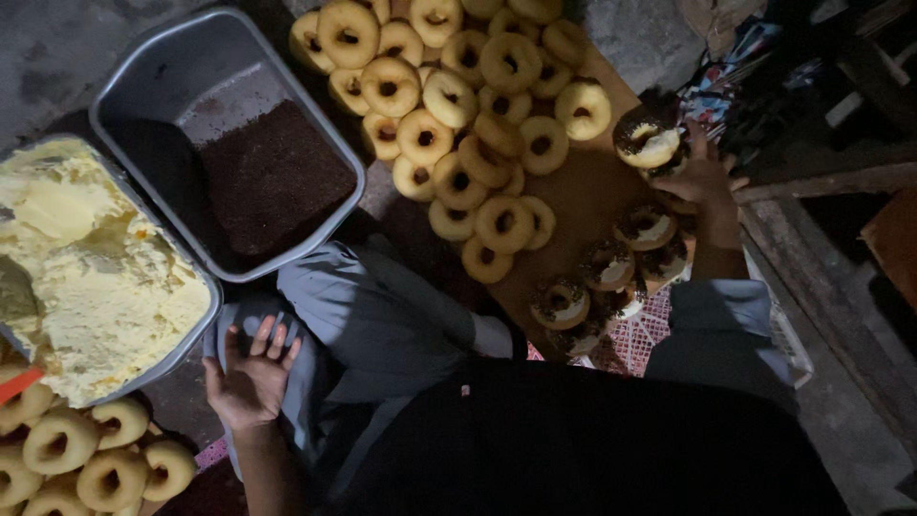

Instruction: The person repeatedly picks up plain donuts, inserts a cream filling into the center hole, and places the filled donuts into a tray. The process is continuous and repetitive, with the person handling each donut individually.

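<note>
— While the plain ring doughnuts [478, 105] lie heaped at the far edge of the brown board [583, 196], how much looks finished?

— Only a small share, as I judge it. A row of topped doughnuts [611, 263], pale cream with dark sprinkles, runs along the board's right edge toward the near corner. The plain heap is far larger, and a second pile of plain doughnuts [86, 454] sits at the near left, beside the tray of pale cream [91, 277].

— And the supplies?

— Plenty of cream in that tray. The grey tub of dark sprinkles [272, 172] next to it is about half covered on its bottom.

— Where is the right hand [702, 177]?

— Stretched out to the far end of the topped row, fingers curled around a sprinkled doughnut [650, 141], which rests at the board's right edge; the grip is closed on it.

— The left hand [250, 377]?

— Drawn back near the body, resting on the grey cloth over the knee [373, 315], palm up, fingers loosely spread. Its grip is empty, and it lies just off the near corner of the cream tray without touching it.
</note>
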